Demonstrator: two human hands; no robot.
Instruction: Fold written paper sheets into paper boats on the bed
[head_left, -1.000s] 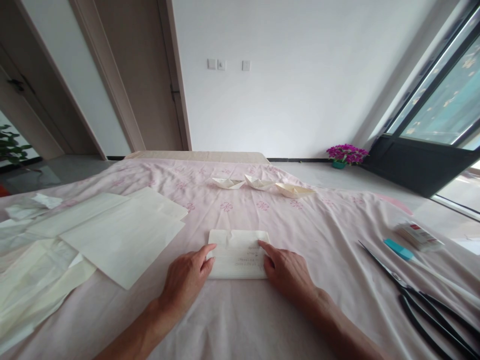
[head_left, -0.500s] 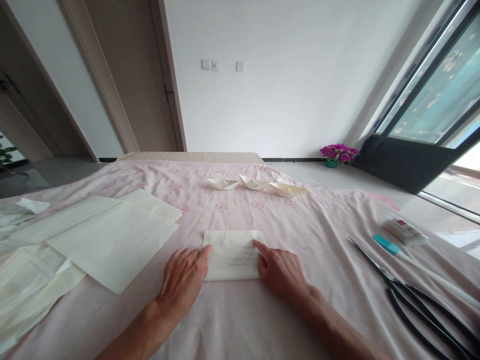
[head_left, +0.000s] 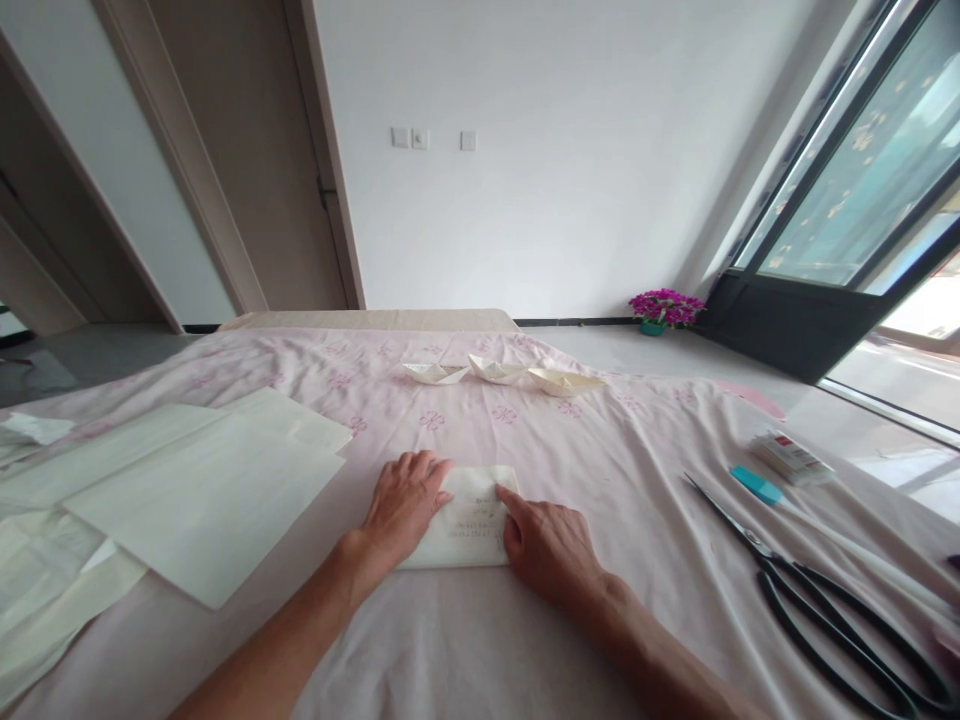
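A folded sheet of off-white paper (head_left: 472, 520) with faint printed lines lies flat on the cloth in front of me. My left hand (head_left: 409, 505) rests over its left part, fingers laid down and thumb apart, covering the upper left corner. At the right edge, my right hand (head_left: 551, 540) presses the paper with a stretched index finger, the other fingers bent beneath. Neither hand grips the sheet. Beyond it stand three folded paper boats: one at left (head_left: 435, 372), one in the middle (head_left: 496, 370) and a yellower one at right (head_left: 564, 382).
Loose paper sheets (head_left: 217, 490) overlap at left beside crumpled pale wrapping (head_left: 52, 590). At right lie black-handled scissors (head_left: 780, 560), a blue-tipped white stick (head_left: 757, 485) and a small wrapped box (head_left: 791, 458). All rest on a wrinkled pink cloth (head_left: 637, 470).
My left hand has slid right and up onto the paper, its thumb now apart from the fingers. My right hand stays at the right edge. The whole view has shifted slightly.
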